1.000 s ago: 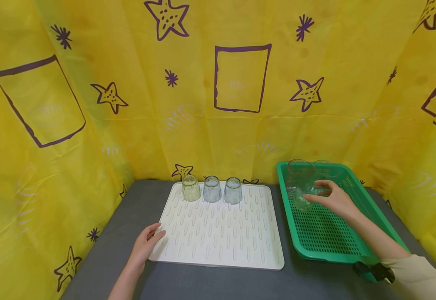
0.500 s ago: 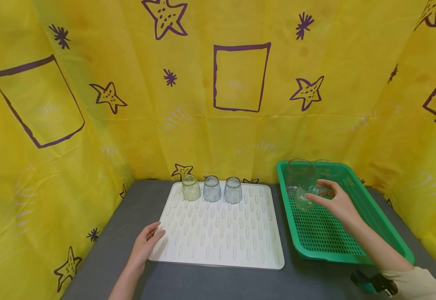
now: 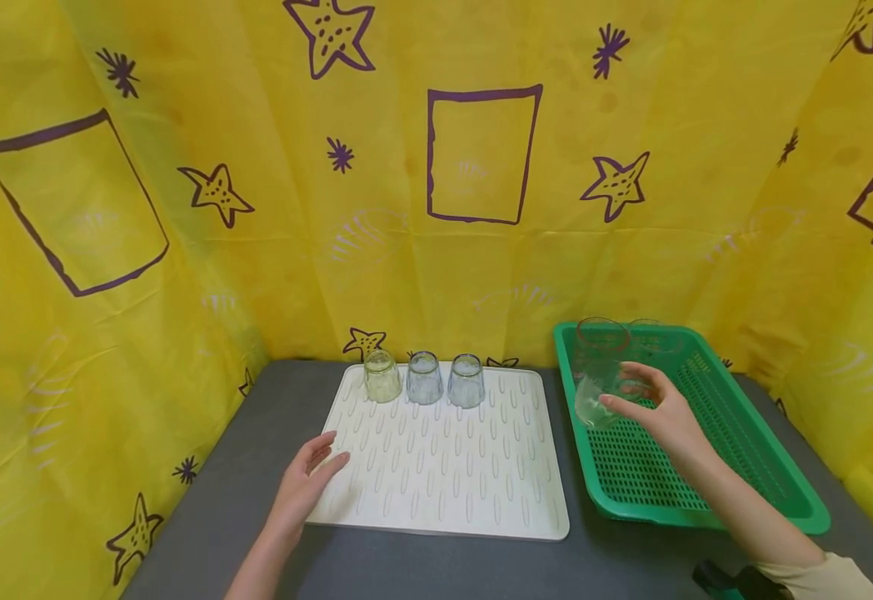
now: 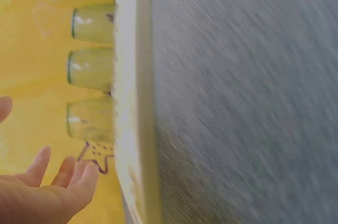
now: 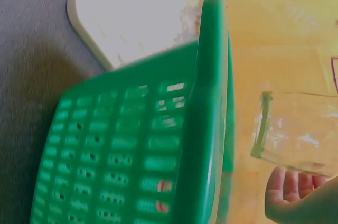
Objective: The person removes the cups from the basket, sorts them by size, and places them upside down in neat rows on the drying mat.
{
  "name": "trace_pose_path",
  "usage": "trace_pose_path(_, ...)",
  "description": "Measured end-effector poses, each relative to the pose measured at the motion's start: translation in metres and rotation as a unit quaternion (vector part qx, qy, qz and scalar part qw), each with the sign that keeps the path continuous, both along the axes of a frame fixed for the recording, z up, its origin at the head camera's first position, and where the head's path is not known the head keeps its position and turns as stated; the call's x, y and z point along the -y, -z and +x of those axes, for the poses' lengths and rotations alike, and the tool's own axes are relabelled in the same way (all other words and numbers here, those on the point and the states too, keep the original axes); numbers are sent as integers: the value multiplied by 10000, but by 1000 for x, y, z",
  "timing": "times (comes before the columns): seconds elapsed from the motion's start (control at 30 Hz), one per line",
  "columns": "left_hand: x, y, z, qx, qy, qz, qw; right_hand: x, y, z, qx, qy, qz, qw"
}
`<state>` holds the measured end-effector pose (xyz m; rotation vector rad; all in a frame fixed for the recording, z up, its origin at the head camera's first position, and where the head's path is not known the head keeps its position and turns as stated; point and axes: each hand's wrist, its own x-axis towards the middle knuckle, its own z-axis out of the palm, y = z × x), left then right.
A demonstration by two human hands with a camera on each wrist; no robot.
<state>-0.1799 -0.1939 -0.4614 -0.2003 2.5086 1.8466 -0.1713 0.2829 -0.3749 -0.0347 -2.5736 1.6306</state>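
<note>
Tray [image 3: 444, 479] lying left of basket [image 3: 650, 479] on counter [image 3: 237, 467]

A curtain [image 3: 481, 275] is hanging behind both. Three glasses [image 3: 425, 382] are standing in a row along the tray's back edge. The left hand [image 3: 305, 483] is hovering over its left side. Further glasses [image 3: 603, 347] are standing in the basket's back end; before them, the right hand [image 3: 663, 410] is holding another glass [image 3: 594, 400].

Left hand [image 3: 304, 482] relaxed, thumb [image 3: 336, 467] apart from fingers [image 3: 318, 447]; right hand [image 3: 667, 415] curled in grip (forearm [image 3: 753, 507] slanting inward).
</note>
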Motion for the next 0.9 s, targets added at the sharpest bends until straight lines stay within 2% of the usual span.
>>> trace_pose_path(0.23, -21, -11, 4, -168, 269, 602, 9977, 16, 1, 4, -63, -129, -59, 9999)
trace_pose_path(0.47, -44, -19, 9, -371, 701, 1129, 9904, 35, 2, 7, -78, -338, -222, 9992)
trace_pose_path(0.9, -79, -30, 16, -374, 1410, 1618, 9760, 65, 11, 9, -34, -570, -592, 9966)
